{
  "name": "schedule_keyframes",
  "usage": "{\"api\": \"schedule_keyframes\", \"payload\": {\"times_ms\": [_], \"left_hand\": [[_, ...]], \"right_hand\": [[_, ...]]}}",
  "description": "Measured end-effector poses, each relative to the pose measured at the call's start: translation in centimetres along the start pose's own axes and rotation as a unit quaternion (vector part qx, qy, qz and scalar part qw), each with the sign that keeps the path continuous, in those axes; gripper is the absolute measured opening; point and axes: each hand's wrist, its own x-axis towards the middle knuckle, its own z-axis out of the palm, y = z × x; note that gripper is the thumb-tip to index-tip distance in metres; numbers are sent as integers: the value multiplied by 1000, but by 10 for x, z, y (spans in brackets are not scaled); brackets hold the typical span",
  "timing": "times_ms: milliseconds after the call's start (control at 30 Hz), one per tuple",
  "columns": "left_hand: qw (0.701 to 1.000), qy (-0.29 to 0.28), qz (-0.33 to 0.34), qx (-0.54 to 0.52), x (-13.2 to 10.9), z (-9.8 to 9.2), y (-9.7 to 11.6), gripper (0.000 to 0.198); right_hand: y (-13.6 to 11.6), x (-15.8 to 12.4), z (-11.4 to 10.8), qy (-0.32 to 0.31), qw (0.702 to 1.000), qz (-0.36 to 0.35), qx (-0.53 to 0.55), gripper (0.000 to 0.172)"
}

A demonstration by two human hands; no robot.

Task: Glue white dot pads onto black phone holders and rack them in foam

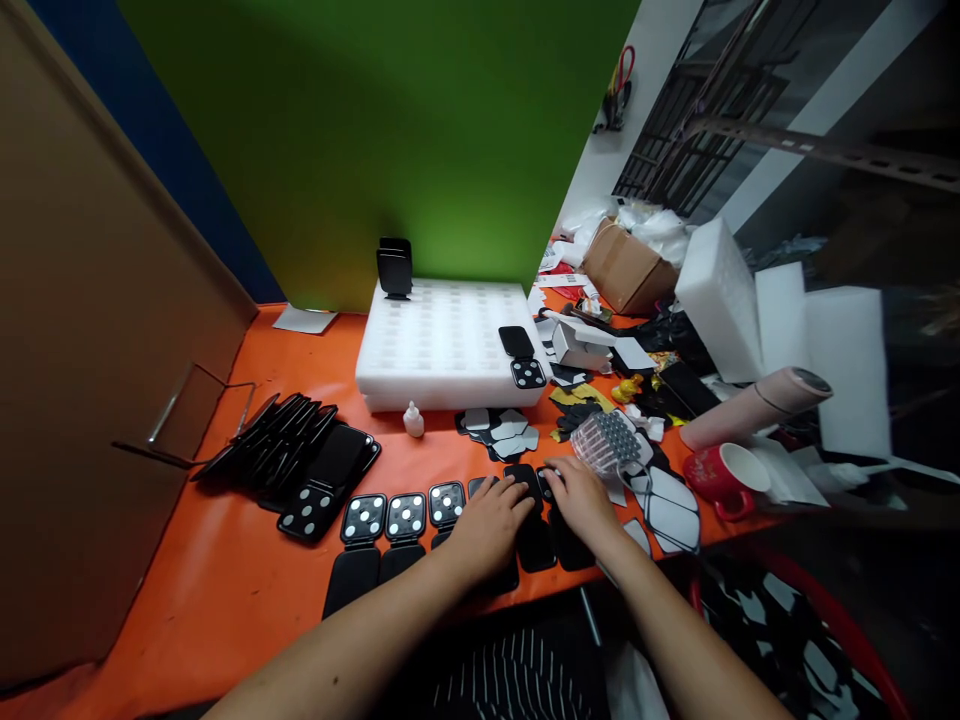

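A row of black, hinged, two-panel folding pieces lies opened out along the front of the table. Several have white round dots on the upper panel, such as the leftmost dotted panel (365, 517) and its neighbour (406, 515). My left hand (487, 528) lies over the middle of the row, fingers spread across black panels, one fingertip by a plain panel (523, 484). To its right, my right hand (581, 502) rests its outstretched fingertips on a dotted panel (551, 482), which they partly cover. Both palms hide parts of the row.
A stack of black folding pieces (281, 450) stands left on the orange table (217, 590). Behind are a white foam block (450, 335), a small white bottle (413, 420) and loose flat pads (510, 435). Right are a red mug (709, 475), pink tumbler (757, 405) and clutter.
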Motion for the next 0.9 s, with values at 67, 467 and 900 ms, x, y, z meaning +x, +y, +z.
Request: {"api": "schedule_keyframes", "payload": {"times_ms": [67,467,900], "left_hand": [[1000,7,7,-7,-2,-2,8,40],[994,-58,43,-88,-33,-13,35,36],[992,-61,87,-63,-17,1,45,29]], "right_hand": [[-7,36,2,-24,1000,-15,-5,32],[-6,106,9,-95,993,-63,-25,44],[-16,11,-26,37,982,60,173,27]]}}
